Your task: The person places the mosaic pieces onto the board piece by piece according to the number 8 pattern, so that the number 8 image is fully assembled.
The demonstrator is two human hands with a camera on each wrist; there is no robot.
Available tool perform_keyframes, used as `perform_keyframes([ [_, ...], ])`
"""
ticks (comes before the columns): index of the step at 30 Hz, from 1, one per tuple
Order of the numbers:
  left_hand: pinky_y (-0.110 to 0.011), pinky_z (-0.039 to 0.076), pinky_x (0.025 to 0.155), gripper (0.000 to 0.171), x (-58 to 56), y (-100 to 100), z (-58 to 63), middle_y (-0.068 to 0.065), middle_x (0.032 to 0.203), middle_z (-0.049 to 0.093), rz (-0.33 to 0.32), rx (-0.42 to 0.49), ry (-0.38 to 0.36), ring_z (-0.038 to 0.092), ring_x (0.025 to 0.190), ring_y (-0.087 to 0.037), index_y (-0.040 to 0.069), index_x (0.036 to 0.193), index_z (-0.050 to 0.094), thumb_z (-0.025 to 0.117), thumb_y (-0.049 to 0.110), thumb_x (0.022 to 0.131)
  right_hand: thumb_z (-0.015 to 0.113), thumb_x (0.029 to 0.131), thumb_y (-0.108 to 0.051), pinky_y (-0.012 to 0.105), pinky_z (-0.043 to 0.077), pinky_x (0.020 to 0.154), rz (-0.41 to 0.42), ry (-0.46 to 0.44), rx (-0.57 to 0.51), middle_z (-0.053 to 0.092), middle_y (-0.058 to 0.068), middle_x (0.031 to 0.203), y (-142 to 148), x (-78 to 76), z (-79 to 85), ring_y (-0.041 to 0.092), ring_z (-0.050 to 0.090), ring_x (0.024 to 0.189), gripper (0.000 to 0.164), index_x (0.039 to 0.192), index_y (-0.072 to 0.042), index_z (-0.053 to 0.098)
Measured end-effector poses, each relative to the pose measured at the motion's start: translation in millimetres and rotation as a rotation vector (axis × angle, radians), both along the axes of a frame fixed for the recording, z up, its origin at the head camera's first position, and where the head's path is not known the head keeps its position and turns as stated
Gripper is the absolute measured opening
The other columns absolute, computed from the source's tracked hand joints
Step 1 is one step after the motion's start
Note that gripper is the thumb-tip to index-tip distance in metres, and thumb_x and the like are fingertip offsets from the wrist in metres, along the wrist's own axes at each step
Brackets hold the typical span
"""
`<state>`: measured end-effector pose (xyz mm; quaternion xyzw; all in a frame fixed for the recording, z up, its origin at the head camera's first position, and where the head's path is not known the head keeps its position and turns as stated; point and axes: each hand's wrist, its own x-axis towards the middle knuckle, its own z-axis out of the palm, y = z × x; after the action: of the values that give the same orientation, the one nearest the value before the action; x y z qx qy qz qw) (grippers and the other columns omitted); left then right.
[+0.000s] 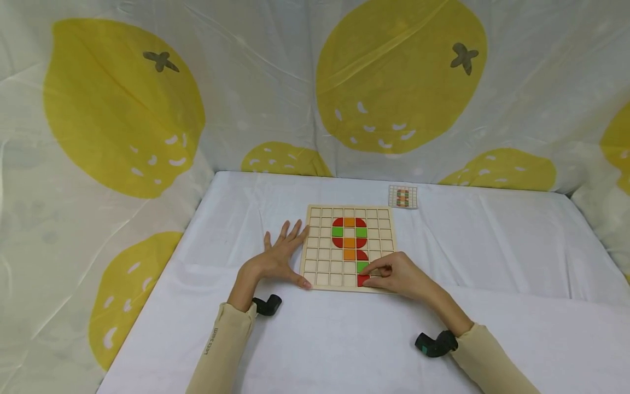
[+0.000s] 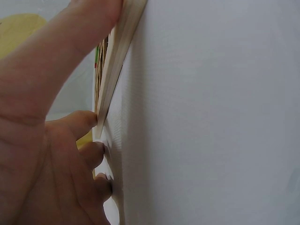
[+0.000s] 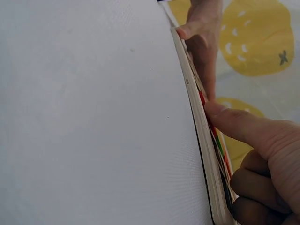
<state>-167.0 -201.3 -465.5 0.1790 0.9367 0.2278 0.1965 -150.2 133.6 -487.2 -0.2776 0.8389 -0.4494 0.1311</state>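
Head view bright, diffuse — wrist cams dimmer; L: soft shadow (image 2: 137, 103) beside board (image 2: 116, 56).

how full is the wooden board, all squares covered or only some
Only some: coloured tiles fill a few squares of the board, while many others, like the two leftmost columns, show bare wood.

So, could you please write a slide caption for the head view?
Left hand on the edge of a gridded board, right hand on a bottom-row red tile, small card beyond.
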Motion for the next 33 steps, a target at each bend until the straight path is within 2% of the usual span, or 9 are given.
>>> perform_keyframes([
  [10, -0.077, -0.014, 0.118, 0.141, -0.7, 0.6, -0.1, -0.007, 0.176, -0.009, 0.001, -0.002, -0.001, -0.019, 0.161, -0.036, 0.018, 0.168, 0.008, 0.097, 0.052, 0.064, 0.085, 0.087, -0.024, 0.019, 0.025, 0.051, -0.057, -0.052, 0.034, 0.029, -0.009, 0.057, 16.2, -3.8, 11.1, 0.003, 0.028, 0.054, 0.014, 0.100, -0.020, 0.083],
  [14, -0.077, -0.014, 0.118, 0.141, -0.9, 0.9, -1.5, -0.007, 0.176, -0.009, 0.002, -0.003, -0.002, -0.019, 0.161, -0.036, 0.019, 0.168, 0.008, 0.096, 0.053, 0.064, 0.084, 0.088, -0.024, 0.019, 0.028, 0.052, -0.089, -0.038, 0.062, 0.030, -0.010, 0.057, 31.3, -7.7, 16.9, 0.002, 0.030, 0.054, 0.016, 0.102, -0.017, 0.082],
  [24, -0.078, -0.014, 0.118, 0.141, -0.2, 1.3, -2.4, -0.007, 0.176, -0.009, 0.004, 0.002, -0.007, -0.019, 0.161, -0.036, 0.018, 0.168, 0.008, 0.096, 0.053, 0.064, 0.083, 0.088, -0.023, 0.024, 0.028, 0.050, -0.244, -0.002, 0.124, 0.029, -0.007, 0.061, 75.8, -7.8, 33.4, 0.006, 0.031, 0.056, 0.023, 0.109, -0.013, 0.080],
  [33, -0.078, -0.013, 0.118, 0.141, 0.4, -0.2, -1.3, -0.008, 0.176, -0.008, 0.003, -0.002, 0.000, -0.018, 0.161, -0.037, 0.018, 0.168, 0.008, 0.096, 0.054, 0.064, 0.085, 0.087, -0.026, 0.023, 0.028, 0.049, -0.276, -0.004, 0.131, 0.029, -0.007, 0.062, 102.7, 0.7, 26.2, 0.003, 0.029, 0.057, 0.028, 0.111, -0.013, 0.080],
])
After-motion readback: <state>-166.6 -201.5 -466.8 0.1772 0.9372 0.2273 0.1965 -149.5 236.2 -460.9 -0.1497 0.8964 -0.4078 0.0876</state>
